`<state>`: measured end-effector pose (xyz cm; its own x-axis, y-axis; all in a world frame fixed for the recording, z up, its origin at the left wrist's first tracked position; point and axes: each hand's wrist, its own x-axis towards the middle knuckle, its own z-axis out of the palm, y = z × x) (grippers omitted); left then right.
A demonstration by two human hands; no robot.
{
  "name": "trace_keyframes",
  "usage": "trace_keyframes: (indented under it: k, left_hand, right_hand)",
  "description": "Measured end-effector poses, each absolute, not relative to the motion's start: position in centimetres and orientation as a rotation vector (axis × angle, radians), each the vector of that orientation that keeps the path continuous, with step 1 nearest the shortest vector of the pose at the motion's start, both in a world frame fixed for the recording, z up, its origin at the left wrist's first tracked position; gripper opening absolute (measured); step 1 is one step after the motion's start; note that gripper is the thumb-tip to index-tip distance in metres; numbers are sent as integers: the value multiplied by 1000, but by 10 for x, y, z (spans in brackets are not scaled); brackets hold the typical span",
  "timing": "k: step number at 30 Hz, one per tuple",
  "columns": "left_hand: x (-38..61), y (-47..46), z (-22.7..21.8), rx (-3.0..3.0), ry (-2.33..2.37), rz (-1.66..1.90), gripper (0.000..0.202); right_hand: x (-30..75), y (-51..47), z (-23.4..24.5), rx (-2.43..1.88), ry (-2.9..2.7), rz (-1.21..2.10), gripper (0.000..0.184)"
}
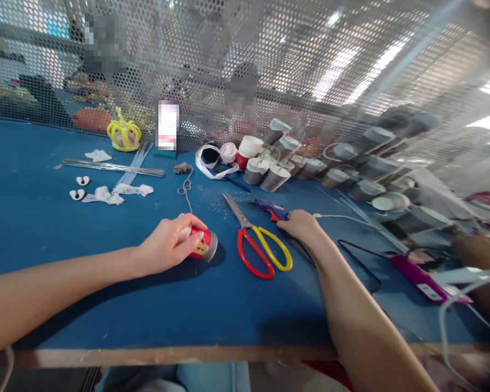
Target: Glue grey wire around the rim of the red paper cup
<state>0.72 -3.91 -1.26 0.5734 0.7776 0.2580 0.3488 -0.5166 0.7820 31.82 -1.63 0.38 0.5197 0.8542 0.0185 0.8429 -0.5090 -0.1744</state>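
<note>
My left hand (169, 242) is closed round a small red cup (200, 244) that lies on its side on the blue table (106, 305), its silver rim facing right. A grey string (185, 188) runs from behind this cup toward the back. My right hand (304, 224) is closed on a blue glue gun (269, 207) with a red trigger, whose nozzle points left. Its white cord (343, 219) trails off to the right. Between both hands lie scissors (257, 242) with one red and one yellow handle, blades pointing away.
Many grey paper cups (306, 163) lie piled at the back right beside ribbon rolls (218, 155). A yellow crown (123, 135), metal rods (114, 167), white fabric scraps (114, 194) and small eye pieces (80, 188) sit at the left. A perforated metal screen (245, 60) backs the table; people sit behind it.
</note>
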Motion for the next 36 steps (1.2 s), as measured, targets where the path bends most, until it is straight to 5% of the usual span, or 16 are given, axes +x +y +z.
trace_keyframes:
  k: [7, 13, 36]
  left_hand:
    - [7, -32, -12, 2157, 980, 801, 21]
    - [5, -28, -6, 2188, 1041, 777, 21]
    - [7, -22, -1, 2140, 1122, 742, 21]
  right_hand:
    - [291, -37, 33, -2220, -1354, 354, 3]
    - [250, -67, 49, -1754, -1477, 963, 24]
    - [212, -104, 33, -1880, -1774, 767, 31]
